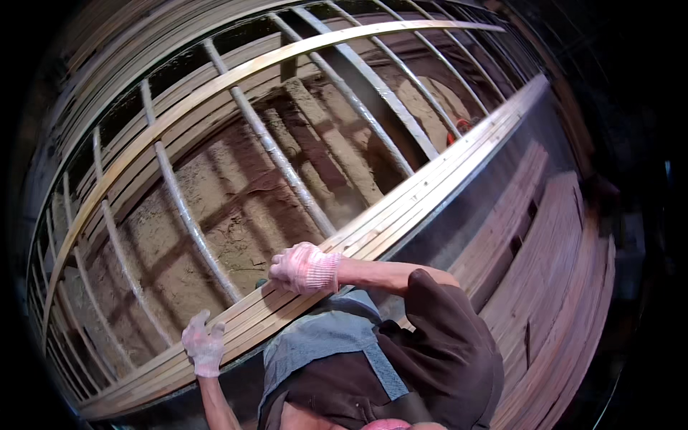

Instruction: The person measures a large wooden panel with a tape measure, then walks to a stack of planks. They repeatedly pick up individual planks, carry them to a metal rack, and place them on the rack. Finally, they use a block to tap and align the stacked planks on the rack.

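Note:
Several long, narrow wooden strips [401,213] lie side by side in front of me, running from lower left to upper right. My right hand [304,267], in a whitish-pink knit glove, is on these strips with its fingers curled over their far side. Farther left, my left hand [203,344], gloved alike, is over the same row. Its fingers are raised and apart, and I see nothing held in it. The undersides of both hands are hidden.
Beyond the strips, metal rollers [276,154] span a dusty pit with shadowed timbers. One single pale strip [258,63] lies across the rollers, farther off. Stacked reddish boards [537,272] stand at my right, and more long boards [107,57] at the far left.

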`<state>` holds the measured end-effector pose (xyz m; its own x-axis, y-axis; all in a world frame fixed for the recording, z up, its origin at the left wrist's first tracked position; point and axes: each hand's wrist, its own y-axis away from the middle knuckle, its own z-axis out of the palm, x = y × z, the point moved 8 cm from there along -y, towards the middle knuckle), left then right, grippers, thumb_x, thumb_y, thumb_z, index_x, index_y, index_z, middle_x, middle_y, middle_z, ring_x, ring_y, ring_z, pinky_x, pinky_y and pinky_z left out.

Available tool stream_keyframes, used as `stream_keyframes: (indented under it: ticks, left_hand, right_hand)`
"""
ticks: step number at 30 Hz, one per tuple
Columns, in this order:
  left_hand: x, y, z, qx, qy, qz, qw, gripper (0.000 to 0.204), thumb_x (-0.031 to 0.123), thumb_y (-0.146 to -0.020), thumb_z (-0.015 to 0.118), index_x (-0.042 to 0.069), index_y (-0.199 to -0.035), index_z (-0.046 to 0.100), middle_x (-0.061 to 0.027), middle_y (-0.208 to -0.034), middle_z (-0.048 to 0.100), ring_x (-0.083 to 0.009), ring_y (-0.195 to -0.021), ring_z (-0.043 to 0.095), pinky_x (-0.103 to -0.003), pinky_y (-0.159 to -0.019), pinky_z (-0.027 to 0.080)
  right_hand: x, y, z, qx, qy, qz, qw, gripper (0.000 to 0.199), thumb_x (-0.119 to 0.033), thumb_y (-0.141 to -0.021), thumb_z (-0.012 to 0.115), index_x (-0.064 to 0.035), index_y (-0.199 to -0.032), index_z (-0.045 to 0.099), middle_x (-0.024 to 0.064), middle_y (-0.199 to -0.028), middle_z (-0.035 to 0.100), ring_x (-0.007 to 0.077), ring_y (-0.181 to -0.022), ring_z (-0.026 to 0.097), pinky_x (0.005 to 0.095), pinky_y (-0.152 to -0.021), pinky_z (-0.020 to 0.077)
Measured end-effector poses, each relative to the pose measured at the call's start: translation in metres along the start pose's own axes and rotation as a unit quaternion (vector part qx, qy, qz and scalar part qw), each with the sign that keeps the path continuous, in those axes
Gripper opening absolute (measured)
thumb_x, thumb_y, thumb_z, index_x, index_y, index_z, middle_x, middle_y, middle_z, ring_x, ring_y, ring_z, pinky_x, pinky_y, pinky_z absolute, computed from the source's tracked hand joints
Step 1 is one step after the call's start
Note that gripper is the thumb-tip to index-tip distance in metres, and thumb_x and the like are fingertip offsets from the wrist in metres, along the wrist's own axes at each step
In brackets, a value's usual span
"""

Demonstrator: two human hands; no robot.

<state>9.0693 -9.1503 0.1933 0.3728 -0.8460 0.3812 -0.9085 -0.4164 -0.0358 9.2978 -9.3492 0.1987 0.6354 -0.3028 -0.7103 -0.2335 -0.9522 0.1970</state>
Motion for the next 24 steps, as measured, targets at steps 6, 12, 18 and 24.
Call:
stream_keyframes:
  ticks: [6,12,18,24]
  left_hand:
    - [-0.004,0.015,-0.023,-0.037,-0.088,-0.063,0.993,0.057,0.068,-0.085,0.062,0.017,-0.109,0.074,-0.0093,-0.095,0.074,-0.0335,-0.083,0.07,-0.046,-0.072,0.055]
    - [-0.023,0.027,0.022,-0.015,0.022,-0.075,0.997,0.089,0.085,-0.082,0.049,0.008,-0.124,0.068,-0.0131,-0.091,0.071,-0.0336,-0.078,0.065,-0.048,-0.077,0.048]
    - [-0.018,0.113,-0.05,0.267,0.071,-0.016,0.961,0.085,0.065,-0.088,0.065,0.002,-0.144,0.051,-0.0192,-0.126,0.063,-0.0396,-0.116,0.057,-0.051,-0.104,0.045]
    - [-0.147,0.274,-0.092,0.178,0.184,-0.18,0.95,0.056,0.043,-0.088,0.076,0.005,-0.128,0.064,-0.0154,-0.098,0.071,-0.0333,-0.088,0.069,-0.042,-0.081,0.056]
  right_hand:
    - [-0.063,-0.026,-0.004,0.154,-0.06,-0.072,0.984,0.038,-0.034,-0.097,0.063,-0.0061,-0.123,0.066,0.0171,-0.111,0.071,0.0354,-0.104,0.067,0.0428,-0.093,0.0541]
    - [-0.031,-0.026,0.088,-0.069,0.206,0.021,0.976,0.058,-0.06,-0.101,0.044,-0.0093,-0.1,0.074,0.0253,-0.087,0.069,0.0435,-0.085,0.068,0.0488,-0.075,0.0531]
    - [-0.03,-0.024,0.082,-0.001,0.161,0.044,0.986,0.054,-0.055,-0.098,0.055,-0.0051,-0.097,0.075,0.0199,-0.075,0.068,0.0386,-0.072,0.066,0.0428,-0.067,0.0504]
    - [-0.18,-0.148,0.142,0.048,0.139,-0.047,0.988,0.044,-0.044,-0.094,0.066,-0.0076,-0.119,0.07,0.0207,-0.105,0.074,0.0285,-0.095,0.073,0.0425,-0.082,0.056]
